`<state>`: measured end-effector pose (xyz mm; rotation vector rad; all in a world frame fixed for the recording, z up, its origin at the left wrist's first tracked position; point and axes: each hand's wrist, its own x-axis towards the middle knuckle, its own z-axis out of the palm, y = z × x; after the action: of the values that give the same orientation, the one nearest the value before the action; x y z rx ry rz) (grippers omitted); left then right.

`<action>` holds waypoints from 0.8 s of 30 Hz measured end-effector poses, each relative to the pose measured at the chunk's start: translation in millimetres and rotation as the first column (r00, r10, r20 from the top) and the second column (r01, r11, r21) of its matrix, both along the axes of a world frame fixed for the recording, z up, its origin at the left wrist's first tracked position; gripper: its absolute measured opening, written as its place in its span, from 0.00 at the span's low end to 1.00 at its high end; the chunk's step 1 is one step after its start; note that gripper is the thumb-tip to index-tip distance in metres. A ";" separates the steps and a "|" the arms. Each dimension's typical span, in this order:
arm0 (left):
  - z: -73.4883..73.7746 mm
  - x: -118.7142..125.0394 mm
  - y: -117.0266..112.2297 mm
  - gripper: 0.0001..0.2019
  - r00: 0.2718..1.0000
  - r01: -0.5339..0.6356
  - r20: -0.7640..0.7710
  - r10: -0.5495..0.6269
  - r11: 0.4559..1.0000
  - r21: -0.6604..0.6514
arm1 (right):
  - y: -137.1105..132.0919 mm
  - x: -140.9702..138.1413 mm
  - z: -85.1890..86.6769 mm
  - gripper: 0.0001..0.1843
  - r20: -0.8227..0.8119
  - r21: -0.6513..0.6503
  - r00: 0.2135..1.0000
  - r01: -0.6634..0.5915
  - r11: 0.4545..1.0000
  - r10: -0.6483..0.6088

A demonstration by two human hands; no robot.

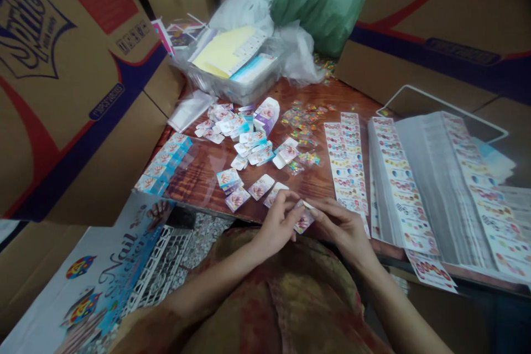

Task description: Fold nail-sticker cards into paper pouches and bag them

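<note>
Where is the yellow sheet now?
In the head view, left of top centre: the yellow sheet lies atop the clear tub, by the white bag.

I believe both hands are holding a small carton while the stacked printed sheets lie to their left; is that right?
Not quite: the left hand and right hand are holding a small carton, but the head view shows the stacked printed sheets to their right.

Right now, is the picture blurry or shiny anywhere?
In the head view, the light looks dim; the brown tabletop has a faint sheen; the tiny colourful packets smear together; print on the small held box is too soft to read, though the big word "Nail" at lower left reads clearly.
</note>
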<state>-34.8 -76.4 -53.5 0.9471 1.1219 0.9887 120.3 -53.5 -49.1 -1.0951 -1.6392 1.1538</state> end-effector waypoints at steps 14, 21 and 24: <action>7.7 0.4 -6.0 0.13 0.997 -0.008 -0.078 0.022 0.986 0.166 | 4.3 4.0 -11.4 0.11 -0.430 -0.607 0.893 -0.177 0.775 -0.133; 4.9 -0.6 -1.8 0.16 0.999 -0.013 0.040 0.012 1.000 0.022 | -4.6 2.1 5.0 0.06 0.008 0.164 0.996 0.084 0.983 -0.087; 3.0 -0.7 -1.6 0.16 0.999 -0.006 0.038 0.006 1.000 0.013 | -2.2 1.3 4.9 0.06 -0.021 0.067 0.996 0.093 0.993 -0.092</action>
<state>-35.5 -78.0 -50.5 0.9323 1.0880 1.0162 121.6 -55.7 -44.2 -1.1021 -1.5854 1.0386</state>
